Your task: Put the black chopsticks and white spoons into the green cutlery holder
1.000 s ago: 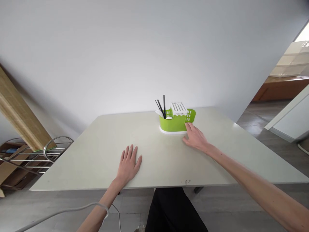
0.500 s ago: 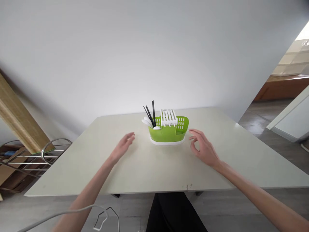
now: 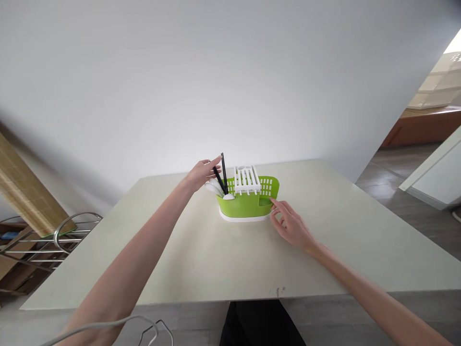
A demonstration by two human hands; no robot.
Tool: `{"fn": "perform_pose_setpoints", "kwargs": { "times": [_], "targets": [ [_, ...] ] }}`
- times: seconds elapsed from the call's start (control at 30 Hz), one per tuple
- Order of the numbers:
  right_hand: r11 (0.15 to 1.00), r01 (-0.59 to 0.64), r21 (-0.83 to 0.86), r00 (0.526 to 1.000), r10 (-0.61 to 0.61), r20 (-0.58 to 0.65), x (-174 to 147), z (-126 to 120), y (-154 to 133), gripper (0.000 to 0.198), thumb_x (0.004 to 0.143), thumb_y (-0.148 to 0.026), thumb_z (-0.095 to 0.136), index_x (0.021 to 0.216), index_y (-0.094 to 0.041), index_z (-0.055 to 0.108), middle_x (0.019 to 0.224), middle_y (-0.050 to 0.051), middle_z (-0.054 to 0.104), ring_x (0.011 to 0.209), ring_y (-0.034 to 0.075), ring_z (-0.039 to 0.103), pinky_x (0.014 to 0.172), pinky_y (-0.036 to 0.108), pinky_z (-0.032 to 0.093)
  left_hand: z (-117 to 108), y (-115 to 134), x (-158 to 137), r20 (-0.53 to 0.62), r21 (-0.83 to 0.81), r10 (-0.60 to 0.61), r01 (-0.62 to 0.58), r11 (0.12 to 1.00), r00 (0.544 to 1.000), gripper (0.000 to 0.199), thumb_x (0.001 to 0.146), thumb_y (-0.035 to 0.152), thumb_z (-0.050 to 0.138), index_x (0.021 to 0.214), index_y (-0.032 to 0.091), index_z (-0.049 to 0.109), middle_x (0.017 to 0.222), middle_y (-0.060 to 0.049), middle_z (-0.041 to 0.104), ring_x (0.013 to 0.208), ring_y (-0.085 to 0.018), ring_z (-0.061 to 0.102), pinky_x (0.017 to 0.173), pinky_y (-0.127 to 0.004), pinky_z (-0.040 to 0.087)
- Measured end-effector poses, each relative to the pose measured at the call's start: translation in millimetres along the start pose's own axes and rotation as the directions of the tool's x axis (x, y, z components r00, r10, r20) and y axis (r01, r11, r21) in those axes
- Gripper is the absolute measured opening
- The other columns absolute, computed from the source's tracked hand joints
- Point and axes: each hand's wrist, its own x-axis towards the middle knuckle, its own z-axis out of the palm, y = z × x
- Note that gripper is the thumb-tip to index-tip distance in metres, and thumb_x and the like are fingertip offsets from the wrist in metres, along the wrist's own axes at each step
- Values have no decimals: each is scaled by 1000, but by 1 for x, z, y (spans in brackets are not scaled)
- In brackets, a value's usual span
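A green plastic cutlery basket [image 3: 239,207] with a white base stands on the table, a white slatted rack [image 3: 247,180] across its middle. Black chopsticks [image 3: 224,172] rise from its left end, beside white spoons [image 3: 213,187] leaning outward. My left hand [image 3: 202,175] is at the upper part of the left chopsticks, thumb and fingers on either side of them; how firmly it grips is hard to see. At the basket's right end, my right hand [image 3: 289,223] has its fingertips closed on the low front rim, the other fingers curled.
The pale table [image 3: 223,269] stands against a white wall. To the left is a metal rack [image 3: 54,245] with a rolled bamboo mat [image 3: 30,187] leaning by it. A grey cable [image 3: 104,325] crosses near my left forearm.
My left hand has moved up and forward from over the table to the chopsticks. My right hand has moved left, from beside the basket onto its right end.
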Motion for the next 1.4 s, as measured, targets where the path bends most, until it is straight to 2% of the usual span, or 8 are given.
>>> {"fn": "perform_pose_setpoints", "kwargs": {
  "times": [0.1, 0.3, 0.5, 0.77, 1.0, 1.17, 1.3, 1.4],
  "targets": [
    [1000, -4, 17, 1000, 5, -14, 4, 1, 3, 54, 108, -41, 43, 162, -33, 38, 129, 11, 63, 89, 20, 73, 73, 35, 65, 10, 8, 7, 76, 2, -84, 84, 996, 994, 61, 75, 61, 88, 107, 15, 66, 114, -18, 73, 107, -27, 70, 98, -43, 52],
    [998, -7, 57, 999, 9, -32, 5, 8, 13, 54, 108, -37, 44, 161, -32, 38, 128, 11, 62, 89, 20, 72, 71, 35, 64, 23, 17, 14, 31, 127, -102, 97, 987, 994, 40, 79, 47, 89, 90, 14, 70, 102, -12, 74, 101, -25, 71, 97, -40, 50],
    [993, -6, 120, 1000, 9, -21, 3, 14, 20, 56, 108, -36, 44, 163, -33, 36, 126, 11, 63, 90, 20, 71, 70, 33, 62, 35, 17, 17, -13, -99, -125, 123, 987, 992, 15, 98, 22, 71, 90, 12, 64, 80, -6, 65, 74, -17, 69, 83, -35, 57],
    [992, -18, 128, 1000, 20, -16, 2, 14, 22, 56, 106, -35, 45, 162, -30, 36, 119, 10, 68, 87, 19, 70, 72, 33, 61, 44, 14, 23, -103, -281, 7, -36, 959, 995, 34, 111, 27, 47, 78, 19, 48, 60, 7, 40, 49, -7, 38, 50, -18, 38],
    [989, -64, 134, 998, 63, 11, 1, 10, 19, 56, 106, -37, 47, 160, -29, 38, 114, 7, 69, 75, 16, 67, 74, 32, 59, -27, 62, 43, -508, -487, 70, -353, 799, 858, 38, 112, 29, 40, 75, 24, 34, 53, 12, 23, 41, -7, 20, 40, -18, 19],
    [986, -77, 150, 997, 73, 32, 1, 10, 19, 57, 106, -38, 46, 161, -28, 37, 113, 7, 69, 74, 16, 67, 75, 33, 60, -90, 91, 0, -654, -479, 113, -525, 704, 748, 38, 108, 32, 36, 73, 25, 21, 56, 11, 9, 44, -10, 9, 39, -23, 14],
    [987, -74, 139, 997, 70, 32, 0, 11, 19, 56, 106, -38, 46, 160, -28, 37, 112, 7, 70, 70, 15, 66, 75, 34, 60, -101, 81, -49, -618, -296, 303, -571, 766, 725, 44, 96, 22, 55, 70, 24, 19, 56, 11, 10, 47, -8, 5, 40, -24, 10],
    [988, -79, 136, 997, 75, 37, 0, 12, 21, 57, 105, -38, 46, 161, -29, 36, 111, 6, 70, 70, 15, 65, 75, 34, 60, -96, 60, -79, -471, -156, 395, -515, 843, 789, 50, 86, 21, 69, 66, 24, 23, 55, 12, 15, 45, -5, 10, 42, -24, 10]
  ]
}}
